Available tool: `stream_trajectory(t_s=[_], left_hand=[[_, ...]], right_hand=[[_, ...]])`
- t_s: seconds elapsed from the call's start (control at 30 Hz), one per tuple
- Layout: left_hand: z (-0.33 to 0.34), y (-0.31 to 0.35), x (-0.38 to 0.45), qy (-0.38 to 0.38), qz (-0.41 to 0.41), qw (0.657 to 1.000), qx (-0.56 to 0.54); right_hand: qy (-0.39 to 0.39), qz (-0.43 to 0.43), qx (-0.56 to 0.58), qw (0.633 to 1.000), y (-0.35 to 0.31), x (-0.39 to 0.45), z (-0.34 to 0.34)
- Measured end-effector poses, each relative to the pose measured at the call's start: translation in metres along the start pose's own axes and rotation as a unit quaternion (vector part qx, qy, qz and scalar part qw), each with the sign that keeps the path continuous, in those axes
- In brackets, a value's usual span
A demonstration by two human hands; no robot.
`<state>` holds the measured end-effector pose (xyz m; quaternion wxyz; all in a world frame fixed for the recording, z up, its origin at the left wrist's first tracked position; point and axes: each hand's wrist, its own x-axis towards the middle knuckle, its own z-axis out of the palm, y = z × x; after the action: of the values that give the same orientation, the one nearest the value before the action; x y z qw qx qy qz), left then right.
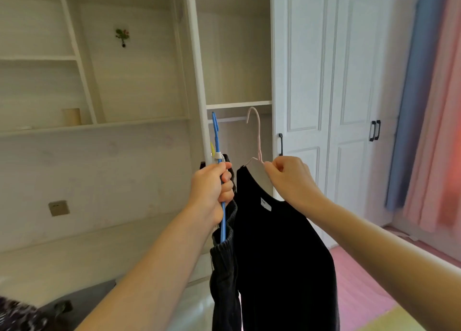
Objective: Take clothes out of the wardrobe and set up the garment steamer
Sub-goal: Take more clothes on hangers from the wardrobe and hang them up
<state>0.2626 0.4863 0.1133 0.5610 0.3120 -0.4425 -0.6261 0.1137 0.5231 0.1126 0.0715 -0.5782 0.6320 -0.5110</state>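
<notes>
My left hand [213,189] grips a blue hanger [216,136] whose hook points upward; dark ribbed trousers [224,268] hang from it. My right hand [290,178] pinches a pink hanger [257,131] just below its hook, and a black top [282,256] with a small white neck label hangs on it. Both garments are held up side by side in front of the open wardrobe compartment [237,81], below its rail [233,119]. No garment steamer is in view.
White wardrobe doors [336,81] with black handles stand shut on the right, beside blue and pink curtains [429,106]. Open shelves [94,123] on the left hold a small beige cylinder [71,116]. A wall socket [58,208] sits low left. A pink mat [361,280] covers the floor.
</notes>
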Motion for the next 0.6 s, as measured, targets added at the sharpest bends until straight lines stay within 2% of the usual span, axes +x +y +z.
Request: stream_trajectory(t_s=[0.33,0.6], left_hand=[[-0.065,0.036,-0.103,0.035,-0.012,0.999,0.024],[-0.107,0.072,-0.142,0.101,-0.012,0.994,-0.042]], right_hand=[[-0.044,-0.014,0.003,0.999,-0.067,-0.086,0.018],[-0.102,-0.045,-0.004,0.994,-0.114,-0.113,0.036]])
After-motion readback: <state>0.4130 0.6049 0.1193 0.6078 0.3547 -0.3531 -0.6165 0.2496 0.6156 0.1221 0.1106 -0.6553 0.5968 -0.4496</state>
